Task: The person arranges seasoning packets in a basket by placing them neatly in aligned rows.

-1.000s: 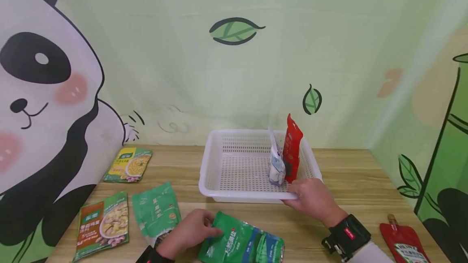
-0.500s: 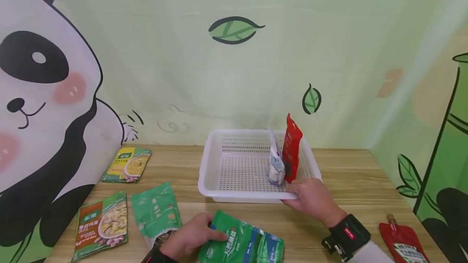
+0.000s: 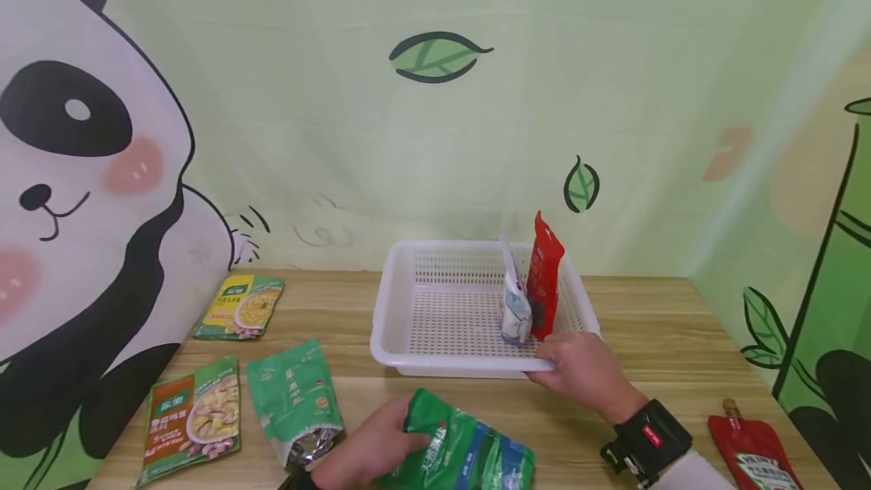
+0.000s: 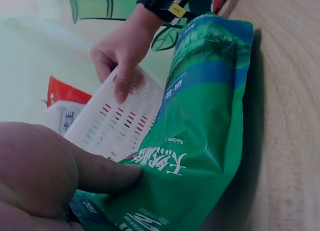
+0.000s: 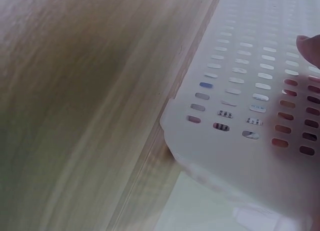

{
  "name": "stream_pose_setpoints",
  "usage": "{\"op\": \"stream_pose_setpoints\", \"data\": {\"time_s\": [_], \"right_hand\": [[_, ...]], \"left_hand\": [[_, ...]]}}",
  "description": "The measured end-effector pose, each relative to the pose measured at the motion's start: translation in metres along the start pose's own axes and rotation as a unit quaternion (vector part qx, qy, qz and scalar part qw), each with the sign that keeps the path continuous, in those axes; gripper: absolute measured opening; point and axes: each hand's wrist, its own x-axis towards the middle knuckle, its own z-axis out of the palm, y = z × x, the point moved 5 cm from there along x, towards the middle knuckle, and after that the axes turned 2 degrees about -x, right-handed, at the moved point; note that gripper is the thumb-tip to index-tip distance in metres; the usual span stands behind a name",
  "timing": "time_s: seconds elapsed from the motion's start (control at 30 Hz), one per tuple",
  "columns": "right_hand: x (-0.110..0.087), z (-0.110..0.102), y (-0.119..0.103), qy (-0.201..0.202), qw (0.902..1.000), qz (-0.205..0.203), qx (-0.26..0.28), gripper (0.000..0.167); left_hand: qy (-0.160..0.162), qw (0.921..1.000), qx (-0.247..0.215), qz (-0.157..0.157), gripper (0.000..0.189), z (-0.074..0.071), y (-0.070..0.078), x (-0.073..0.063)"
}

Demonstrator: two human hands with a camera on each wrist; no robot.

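Note:
My left hand (image 3: 381,441) pinches the left end of a green pouch (image 3: 469,456) with blue bands at the front of the table. In the left wrist view its thumb (image 4: 107,175) presses on the pouch's printed face, and the other fingers are mostly hidden behind. My right hand (image 3: 588,373) grips the front rim of a white perforated basket (image 3: 442,361) near its right corner. Inside, at the right, a red packet (image 3: 544,278) stands upright beside a white-and-blue packet (image 3: 515,316). The right wrist view shows the basket's holed wall (image 5: 220,151) close up and a fingertip (image 5: 311,48) against it.
Left of the pouch lies another green pouch (image 3: 296,392) with a silvery lower end. Farther left are a brown-and-green food packet (image 3: 193,418) and a yellow-and-green one (image 3: 238,307). A red Heinz spout pouch (image 3: 751,441) lies at the right. A printed cloth backdrop (image 3: 327,134) rises behind the table.
My left hand has moved right and taken hold of the green pouch's end. The pouch has shifted slightly right and its held end is raised a little. The right hand and basket stay put.

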Motion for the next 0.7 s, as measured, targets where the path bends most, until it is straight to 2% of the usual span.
{"op": "stream_pose_setpoints", "data": {"time_s": [0.17,0.27,0.47,0.6,0.7], "right_hand": [[-0.001,-0.002,0.000,0.002,1.0000,-0.003,-0.004,0.021],[0.001,-0.002,-0.001,-0.005,1.0000,0.000,-0.003,0.022],[0.001,-0.004,-0.004,-0.015,0.9998,0.015,-0.005,0.026],[0.000,-0.007,-0.006,-0.010,0.9996,0.025,-0.012,0.027],[0.000,-0.007,-0.007,-0.008,0.9995,0.029,-0.002,0.027]], "left_hand": [[-0.012,0.9969,0.060,0.050,0.025,0.005,0.020,-0.002],[-0.014,0.9896,0.114,0.087,0.026,0.007,0.037,-0.007],[-0.020,0.9675,0.211,0.139,0.028,0.009,0.074,-0.016],[-0.025,0.9433,0.276,0.183,0.024,0.009,0.097,-0.017],[-0.027,0.9272,0.316,0.199,0.021,0.010,0.111,-0.019]]}}
